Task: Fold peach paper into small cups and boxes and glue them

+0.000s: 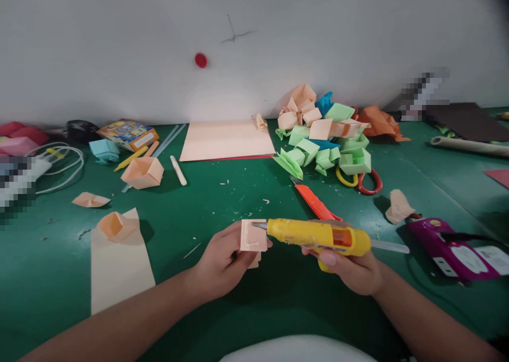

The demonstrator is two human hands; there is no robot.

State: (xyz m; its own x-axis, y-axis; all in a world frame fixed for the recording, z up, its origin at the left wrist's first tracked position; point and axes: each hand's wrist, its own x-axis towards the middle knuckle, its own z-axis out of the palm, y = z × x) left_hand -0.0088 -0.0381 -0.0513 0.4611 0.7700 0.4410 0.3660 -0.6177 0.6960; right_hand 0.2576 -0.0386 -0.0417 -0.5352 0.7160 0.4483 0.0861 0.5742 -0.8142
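Note:
My left hand is closed around a small folded piece of peach paper, its square face turned up toward me. A line of glue runs along the edges of that face. In my right hand is a yellow hot glue gun, lying sideways with its metal nozzle at the top of the paper square. A clear glue stick sticks out of the gun's back end. My right fingers wrap its handle, and part of the trigger area is hidden.
Behind my hands lie an orange-red cutter, scissors and a heap of folded green and peach paper. A purple power strip sits at right. At left are a peach paper box, a cream strip and a white marker.

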